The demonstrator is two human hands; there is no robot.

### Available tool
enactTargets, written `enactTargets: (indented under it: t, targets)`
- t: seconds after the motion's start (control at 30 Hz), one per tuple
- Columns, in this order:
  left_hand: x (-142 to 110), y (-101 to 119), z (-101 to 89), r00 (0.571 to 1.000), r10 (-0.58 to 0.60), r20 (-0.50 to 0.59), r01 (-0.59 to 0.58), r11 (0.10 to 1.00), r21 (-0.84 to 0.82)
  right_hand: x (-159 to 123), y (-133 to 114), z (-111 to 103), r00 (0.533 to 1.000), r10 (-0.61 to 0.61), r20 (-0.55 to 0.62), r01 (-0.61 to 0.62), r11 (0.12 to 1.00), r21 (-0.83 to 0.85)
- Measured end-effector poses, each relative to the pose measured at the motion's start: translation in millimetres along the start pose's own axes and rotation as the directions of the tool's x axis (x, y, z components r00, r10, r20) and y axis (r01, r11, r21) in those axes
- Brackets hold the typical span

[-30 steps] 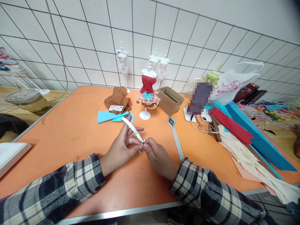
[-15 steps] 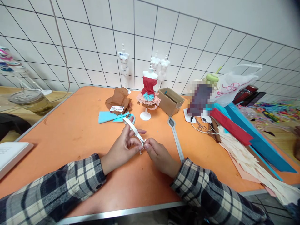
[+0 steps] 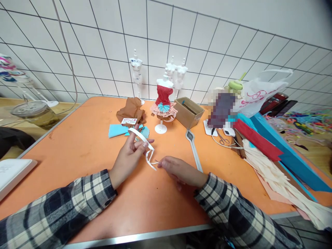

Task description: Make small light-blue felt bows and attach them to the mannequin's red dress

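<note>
My left hand is closed on a narrow white tape-like strip, its thumb pressing the strip against the fingers. The upper part of the strip arches over the raised index finger. Thin ends hang loose and curl below the thumb. To the right, my right hand pinches the tip of one thin end between thumb and forefinger. Beyond the hands stands a small white dress form on a round base, dressed in a red bodice, a ruffled pink skirt and a blue pleated bow.
Brown crepe paper and folded blue paper lie behind my left hand. A cardboard box stands right of the dress form. Scissors, a phone and paper strips are on the right. A white box sits at the left edge.
My left hand has shifted left with the strip, and its thumb has moved up along it. My right hand has drawn slightly down, away from the left, with a thin end stretched between them.
</note>
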State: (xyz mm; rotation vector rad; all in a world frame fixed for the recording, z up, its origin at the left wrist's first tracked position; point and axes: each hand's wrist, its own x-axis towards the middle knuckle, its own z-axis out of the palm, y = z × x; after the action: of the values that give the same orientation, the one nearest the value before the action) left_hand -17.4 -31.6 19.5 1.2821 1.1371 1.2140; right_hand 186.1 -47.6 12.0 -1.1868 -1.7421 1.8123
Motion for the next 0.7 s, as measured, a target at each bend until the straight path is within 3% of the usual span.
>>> enactTargets:
  t: [0.1, 0.2, 0.3, 0.37, 0.53, 0.7]
  targets:
    - [1.4, 3.8, -2.0, 0.999, -0.001, -0.044, 0.0, 1.0, -0.016, 1.1, -1.0, -3.8, 0.987, -0.085, -0.138, 0.075, 0.994, -0.076]
    - [-4.0, 7.2, 2.0, 0.999, -0.037, 0.013, 0.037, 0.999, -0.037, 6.9, 2.7, -2.6, 0.888, -0.241, -0.39, 0.204, 0.97, -0.136]
    - [-12.7, 8.3, 9.5, 0.992, -0.069, 0.102, 0.075, 0.996, -0.056, 12.7, 6.0, 4.0, 0.814, -0.372, -0.446, 0.303, 0.927, -0.219]
    - [-16.9, 7.1, 13.6, 0.986, -0.086, 0.143, 0.097, 0.993, -0.071, 14.8, 6.5, 9.4, 0.825, -0.363, -0.432, 0.31, 0.931, -0.19]
    - [-17.7, 0.2, 15.1, 0.976, -0.106, 0.193, 0.116, 0.992, -0.042, 17.8, 9.0, 13.9, 0.898, -0.205, -0.39, 0.232, 0.972, 0.024]
    - [-14.9, -5.7, 10.9, 0.984, -0.008, 0.18, -0.004, 0.998, 0.065, 21.1, 14.4, 9.4, 0.926, -0.209, -0.313, 0.259, 0.958, 0.126]
